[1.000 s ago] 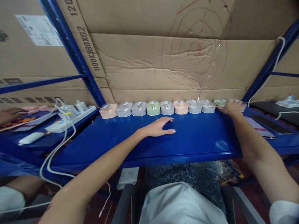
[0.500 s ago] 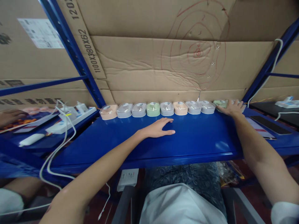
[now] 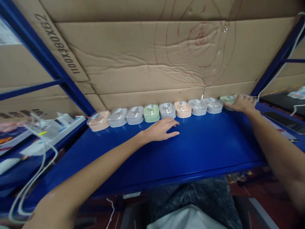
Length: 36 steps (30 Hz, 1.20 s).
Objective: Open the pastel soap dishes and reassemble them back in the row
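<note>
the left hand, at the middle of the frame, lies palm down with its thumb well apart from its loosely bent fingers; it has hold of nothing, its knuckles just in front of the middle grey box. the right hand, right of centre, is draped with part-spread fingers over the right end of the row, its thumb across the front of a green box; whether it grips that box cannot be told.

at the left edge, a white power strip and looping white cables sit beside a blue post. a blue tabletop fills the centre, backed by a cardboard panel with red rings drawn at the upper right. a dark phone lies at the right edge.

lidded boxes in peach, grey and green line the rear of the tabletop, the row climbing slightly rightward, round labels toward the panel. the green box at its right end seems to lie with its long axis left to right, but the hand hides part.
</note>
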{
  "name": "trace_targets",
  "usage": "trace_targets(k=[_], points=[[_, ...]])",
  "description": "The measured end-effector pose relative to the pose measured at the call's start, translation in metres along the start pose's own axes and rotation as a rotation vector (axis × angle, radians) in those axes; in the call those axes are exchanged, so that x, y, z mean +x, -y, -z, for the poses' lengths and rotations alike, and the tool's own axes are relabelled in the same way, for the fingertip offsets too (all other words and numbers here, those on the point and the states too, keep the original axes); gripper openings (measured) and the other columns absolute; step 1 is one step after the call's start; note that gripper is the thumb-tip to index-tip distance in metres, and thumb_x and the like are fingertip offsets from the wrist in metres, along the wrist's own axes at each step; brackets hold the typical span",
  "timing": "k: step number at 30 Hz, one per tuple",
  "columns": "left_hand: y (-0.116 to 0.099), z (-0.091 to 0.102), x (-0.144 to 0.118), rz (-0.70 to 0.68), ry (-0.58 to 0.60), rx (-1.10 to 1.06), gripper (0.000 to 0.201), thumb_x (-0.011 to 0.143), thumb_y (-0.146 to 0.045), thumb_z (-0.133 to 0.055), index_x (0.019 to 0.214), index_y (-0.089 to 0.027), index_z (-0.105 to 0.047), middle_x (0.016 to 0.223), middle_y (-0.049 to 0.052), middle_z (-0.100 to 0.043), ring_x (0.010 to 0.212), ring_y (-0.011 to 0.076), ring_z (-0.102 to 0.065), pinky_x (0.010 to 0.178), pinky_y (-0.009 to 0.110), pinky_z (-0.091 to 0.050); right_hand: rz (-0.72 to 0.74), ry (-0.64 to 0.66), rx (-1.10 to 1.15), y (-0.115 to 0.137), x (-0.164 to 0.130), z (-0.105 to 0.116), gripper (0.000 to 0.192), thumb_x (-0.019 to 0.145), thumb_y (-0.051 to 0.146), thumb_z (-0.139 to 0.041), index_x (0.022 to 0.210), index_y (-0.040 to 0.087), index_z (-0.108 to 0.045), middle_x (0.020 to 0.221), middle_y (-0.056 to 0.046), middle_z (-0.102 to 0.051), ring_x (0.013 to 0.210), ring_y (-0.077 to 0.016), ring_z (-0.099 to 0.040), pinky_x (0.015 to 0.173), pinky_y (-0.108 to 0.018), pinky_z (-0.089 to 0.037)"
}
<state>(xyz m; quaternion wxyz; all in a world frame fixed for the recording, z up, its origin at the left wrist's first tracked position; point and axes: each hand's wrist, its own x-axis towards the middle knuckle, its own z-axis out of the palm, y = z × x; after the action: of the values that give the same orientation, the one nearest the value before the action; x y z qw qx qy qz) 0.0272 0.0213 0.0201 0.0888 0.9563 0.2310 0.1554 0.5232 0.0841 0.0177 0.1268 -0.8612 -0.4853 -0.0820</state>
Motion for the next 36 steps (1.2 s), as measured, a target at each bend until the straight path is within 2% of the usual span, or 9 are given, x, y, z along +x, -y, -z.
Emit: trace_targets(k=[3, 7, 10, 13, 17, 21, 25, 31, 36], points=[[0.006, -0.007, 0.006, -0.056, -0.052, 0.004, 0.035, 0.110, -0.046, -0.054, 0.130, -0.020, -0.068, 0.123, 0.013, -0.072, 0.119, 0.0306, -0.067, 0.107, 0.047, -0.054, 0.048, -0.037, 0.013, 0.003, -0.002, 0.015, 0.091, 0.102, 0.075, -0.046, 0.157, 0.002, -0.045, 0.163, -0.037, -0.044, 0.153, -0.0514, -0.036, 0.122, -0.061, -0.028], [0.003, -0.013, -0.002, -0.048, -0.093, 0.001, 0.029, 0.112, -0.040, -0.052, 0.123, -0.020, -0.069, 0.117, 0.011, -0.072, 0.114, 0.0279, -0.067, 0.104, 0.045, -0.055, 0.326, -0.155, 0.131, 0.017, -0.017, 0.030, 0.073, 0.108, 0.059, -0.038, 0.160, 0.008, -0.042, 0.158, -0.030, -0.053, 0.148, -0.0426, -0.050, 0.123, -0.048, -0.037], [-0.001, -0.015, -0.010, 0.026, -0.113, -0.002, 0.021, 0.111, -0.037, -0.054, 0.114, -0.021, -0.068, 0.108, 0.008, -0.071, 0.104, 0.0251, -0.069, 0.093, 0.039, -0.057, 0.591, -0.119, 0.207, 0.030, -0.034, 0.026, 0.069, 0.107, 0.061, -0.036, 0.156, 0.014, -0.049, 0.160, -0.023, -0.056, 0.147, -0.0412, -0.054, 0.127, -0.048, -0.038], [-0.003, -0.016, -0.013, 0.072, -0.088, -0.010, 0.015, 0.109, -0.034, -0.057, 0.104, -0.021, -0.064, 0.096, 0.004, -0.069, 0.089, 0.0218, -0.067, 0.081, 0.035, -0.055, 0.798, -0.004, 0.204, 0.041, -0.046, 0.015, 0.062, 0.106, 0.063, -0.036, 0.149, 0.022, -0.055, 0.159, -0.017, -0.058, 0.148, -0.0362, -0.054, 0.131, -0.046, -0.036], [-0.003, -0.018, -0.014, 0.100, -0.083, -0.013, 0.019, 0.108, -0.032, -0.057, 0.092, -0.023, -0.056, 0.087, 0.001, -0.066, 0.080, 0.0198, -0.063, 0.075, 0.034, -0.051, 0.771, 0.000, 0.208, 0.046, -0.052, 0.005, 0.057, 0.101, 0.068, -0.049, 0.143, 0.030, -0.055, 0.148, -0.016, -0.063, 0.138, -0.0408, -0.060, 0.123, -0.055, -0.045], [-0.002, -0.020, -0.014, 0.116, -0.082, -0.023, 0.022, 0.108, -0.032, -0.057, 0.089, -0.023, -0.052, 0.084, 0.000, -0.065, 0.078, 0.0196, -0.063, 0.074, 0.034, -0.050, 0.730, -0.089, 0.176, 0.047, -0.052, 0.000, 0.054, 0.098, 0.068, -0.052, 0.135, 0.029, -0.056, 0.132, -0.019, -0.067, 0.125, -0.0452, -0.064, 0.111, -0.061, -0.053], [-0.002, -0.019, -0.013, 0.148, -0.083, -0.026, 0.022, 0.107, -0.031, -0.057, 0.087, -0.023, -0.053, 0.084, 0.001, -0.066, 0.078, 0.0194, -0.064, 0.073, 0.033, -0.050, 0.681, -0.130, 0.101, 0.054, -0.060, -0.004, 0.055, 0.100, 0.063, -0.050, 0.139, 0.024, -0.055, 0.138, -0.023, -0.063, 0.129, -0.0486, -0.061, 0.106, -0.065, -0.054], [-0.004, -0.018, -0.014, 0.217, -0.119, 0.041, 0.023, 0.107, -0.031, -0.055, 0.086, -0.022, -0.054, 0.082, 0.001, -0.066, 0.074, 0.0185, -0.063, 0.069, 0.031, -0.045, 0.730, -0.168, 0.124, 0.054, -0.070, -0.005, 0.060, 0.102, 0.055, -0.052, 0.153, 0.024, -0.055, 0.157, -0.022, -0.052, 0.142, -0.0498, -0.052, 0.109, -0.068, -0.051], [0.001, -0.017, -0.013, 0.305, -0.185, 0.040, 0.028, 0.109, -0.031, -0.051, 0.082, -0.022, -0.053, 0.075, -0.001, -0.063, 0.065, 0.0163, -0.059, 0.064, 0.030, -0.040, 0.701, -0.175, 0.182, 0.053, -0.074, -0.004, 0.061, 0.101, 0.053, -0.056, 0.153, 0.022, -0.060, 0.154, -0.024, -0.053, 0.134, -0.0494, -0.058, 0.110, -0.067, -0.050]])
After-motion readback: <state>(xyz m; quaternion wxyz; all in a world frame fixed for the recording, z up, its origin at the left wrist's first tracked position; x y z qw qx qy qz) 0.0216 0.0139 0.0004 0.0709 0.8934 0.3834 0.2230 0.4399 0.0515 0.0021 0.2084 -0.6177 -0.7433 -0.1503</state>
